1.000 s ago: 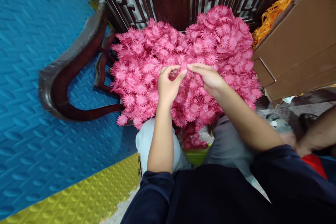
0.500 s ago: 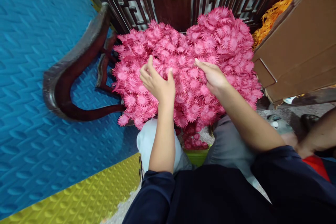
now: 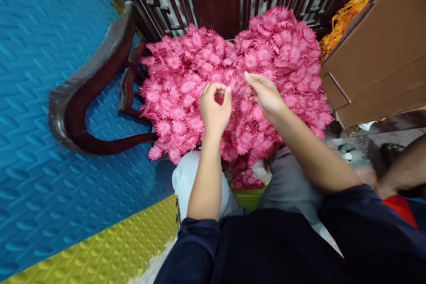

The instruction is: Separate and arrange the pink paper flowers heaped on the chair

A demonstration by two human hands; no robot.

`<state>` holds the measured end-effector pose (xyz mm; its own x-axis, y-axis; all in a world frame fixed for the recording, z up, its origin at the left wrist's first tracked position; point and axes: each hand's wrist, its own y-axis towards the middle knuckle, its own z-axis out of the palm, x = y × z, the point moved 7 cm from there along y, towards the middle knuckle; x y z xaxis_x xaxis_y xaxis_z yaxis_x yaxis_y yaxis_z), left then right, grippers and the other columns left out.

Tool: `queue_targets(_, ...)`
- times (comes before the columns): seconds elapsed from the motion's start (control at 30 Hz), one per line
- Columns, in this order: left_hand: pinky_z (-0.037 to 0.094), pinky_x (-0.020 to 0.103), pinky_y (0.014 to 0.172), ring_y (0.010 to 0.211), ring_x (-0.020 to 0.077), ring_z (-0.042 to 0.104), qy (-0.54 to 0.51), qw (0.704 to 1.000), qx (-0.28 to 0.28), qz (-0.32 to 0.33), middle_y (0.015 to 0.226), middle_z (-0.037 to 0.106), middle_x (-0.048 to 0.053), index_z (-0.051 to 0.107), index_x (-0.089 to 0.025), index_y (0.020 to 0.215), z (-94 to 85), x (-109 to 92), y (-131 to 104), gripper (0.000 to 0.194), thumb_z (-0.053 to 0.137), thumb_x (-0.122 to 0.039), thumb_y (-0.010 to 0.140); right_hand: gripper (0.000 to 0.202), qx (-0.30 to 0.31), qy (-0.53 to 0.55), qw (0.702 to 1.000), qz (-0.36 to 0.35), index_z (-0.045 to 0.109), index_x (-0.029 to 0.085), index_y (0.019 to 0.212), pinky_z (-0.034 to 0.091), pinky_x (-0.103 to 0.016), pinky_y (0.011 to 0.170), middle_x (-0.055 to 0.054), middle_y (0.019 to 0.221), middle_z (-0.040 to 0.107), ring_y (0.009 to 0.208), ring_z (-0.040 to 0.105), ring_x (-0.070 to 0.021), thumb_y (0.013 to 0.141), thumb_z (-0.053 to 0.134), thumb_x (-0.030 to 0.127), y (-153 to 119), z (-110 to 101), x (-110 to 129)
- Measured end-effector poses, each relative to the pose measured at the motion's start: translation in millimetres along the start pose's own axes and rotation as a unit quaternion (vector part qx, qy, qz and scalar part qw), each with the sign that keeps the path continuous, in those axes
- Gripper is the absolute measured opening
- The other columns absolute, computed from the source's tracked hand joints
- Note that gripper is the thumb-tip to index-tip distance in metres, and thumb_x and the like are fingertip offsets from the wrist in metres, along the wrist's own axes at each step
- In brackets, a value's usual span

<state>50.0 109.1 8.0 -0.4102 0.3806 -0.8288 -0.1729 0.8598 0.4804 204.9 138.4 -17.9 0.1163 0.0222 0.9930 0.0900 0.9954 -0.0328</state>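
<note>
My left hand (image 3: 215, 108) is curled over the pile of pink artificial flowers (image 3: 179, 113), thumb and index finger meeting in a pinch. At those fingertips a blurred pink flower (image 3: 237, 89) shows in the gap between my hands, apparently held at its edge. Just to the right, my right hand (image 3: 267, 97) has its fingers bent and its thumb pressed against them. Whatever lies inside that grip is hidden. Both hands hover above the middle of the heap, apart from each other.
Under the flowers is a dark wooden seat with a curved armrest (image 3: 71, 106) at left. A cardboard box (image 3: 376, 53) with orange material (image 3: 346, 15) stands at right. Below, a green container (image 3: 249, 199) sits between my knees. Another person's arm (image 3: 404, 166) shows at the right edge.
My left hand has moved right, towards my right hand, and its spread fingers have closed into a pinch. My right hand has stayed nearly in place.
</note>
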Motion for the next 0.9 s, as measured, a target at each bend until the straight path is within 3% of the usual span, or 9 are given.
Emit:
queue_targets(0.1,0.042,0.022,0.070,0.070,0.0108,0.052,-0.062,0.998,-0.002,-0.028,0.071,0.054,-0.002,0.051,-0.019,0.071,-1.3,4.9,1.5,0.013,0.056,-0.014,0.082,0.031,-0.007,0.024,0.998,0.057,0.060,0.019,0.082,0.042,-0.022,0.061,0.004,0.073,0.059,0.066,0.053,-0.0072,0.064,0.077,0.038,-3.0,-1.3,-3.8)
queue_targets(0.23,0.044,0.021,0.069,0.068,0.0100,0.053,-0.105,0.991,0.063,-0.044,0.072,0.054,-0.002,0.049,-0.020,0.073,11.5,4.6,4.0,0.011,0.055,-0.018,0.083,0.029,0.056,0.039,0.994,0.081,0.057,0.018,0.074,0.040,-0.022,0.059,0.004,0.071,0.058,0.065,0.051,-0.0075,0.064,0.077,0.036,-8.0,9.9,-2.7)
queue_targets(0.33,0.046,0.026,0.081,0.084,0.0138,0.058,-0.003,1.000,-0.021,-0.019,0.088,0.061,0.003,0.054,-0.019,0.087,5.8,-6.2,-9.1,0.005,0.053,-0.024,0.086,0.022,0.015,0.048,0.997,0.062,0.052,0.018,0.068,0.039,-0.022,0.060,0.005,0.067,0.053,0.062,0.047,-0.0070,0.070,0.072,0.028,-3.5,2.2,0.9)
queue_targets(0.37,0.045,0.031,0.088,0.093,0.0166,0.058,0.058,0.995,-0.082,-0.004,0.097,0.062,0.006,0.055,-0.018,0.095,0.3,-13.0,-22.0,0.012,0.054,-0.026,0.086,0.018,-0.021,0.048,0.997,0.049,0.052,0.018,0.069,0.039,-0.022,0.061,0.005,0.067,0.052,0.062,0.047,-0.0068,0.072,0.069,0.023,-0.6,-5.1,2.9)
queue_targets(0.4,0.043,0.035,0.093,0.101,0.0199,0.057,0.116,0.989,-0.094,0.016,0.104,0.062,0.009,0.057,-0.017,0.101,2.4,-20.8,-38.7,0.019,0.053,-0.029,0.086,0.015,-0.059,0.048,0.996,0.039,0.051,0.018,0.069,0.038,-0.022,0.061,0.005,0.067,0.052,0.062,0.047,-0.0068,0.074,0.065,0.020,2.4,-13.1,4.9)
queue_targets(0.53,0.042,0.039,0.098,0.114,0.0256,0.056,0.254,0.955,0.019,0.154,0.117,0.063,0.013,0.060,-0.020,0.115,44.2,-42.0,-137.2,0.036,0.059,-0.037,0.084,0.011,-0.110,0.035,0.993,0.027,0.049,0.019,0.070,0.039,-0.022,0.064,0.005,0.068,0.050,0.065,0.047,-0.0074,0.076,0.059,0.017,13.3,-31.2,9.0)
queue_targets(0.63,0.038,0.044,0.106,0.121,0.0280,0.054,0.312,0.931,0.041,0.187,0.122,0.062,0.014,0.059,-0.025,0.123,72.3,-27.4,-202.4,0.047,0.061,-0.048,0.082,0.010,-0.088,0.009,0.996,0.002,0.050,0.019,0.070,0.039,-0.023,0.067,0.004,0.069,0.050,0.065,0.046,-0.0073,0.076,0.058,0.018,17.4,-29.2,11.0)
queue_targets(0.7,0.040,0.048,0.104,0.116,0.0301,0.058,0.336,0.923,0.046,0.182,0.118,0.064,0.015,0.063,-0.027,0.118,88.4,-8.2,-219.8,0.047,0.060,-0.054,0.080,0.009,-0.086,-0.007,0.996,-0.010,0.051,0.018,0.070,0.037,-0.023,0.068,0.005,0.068,0.048,0.063,0.044,-0.0069,0.076,0.057,0.016,17.1,-25.8,11.1)
queue_targets(0.9,0.036,0.057,0.106,0.133,0.0406,0.042,0.363,0.905,0.219,0.032,0.141,0.048,0.022,0.055,-0.021,0.132,128.8,55.3,-179.6,0.075,0.064,-0.063,0.070,0.012,-0.080,-0.003,0.997,-0.004,0.049,0.017,0.068,0.036,-0.023,0.068,0.005,0.066,0.045,0.063,0.040,-0.0063,0.076,0.057,0.012,15.6,-21.0,11.8)
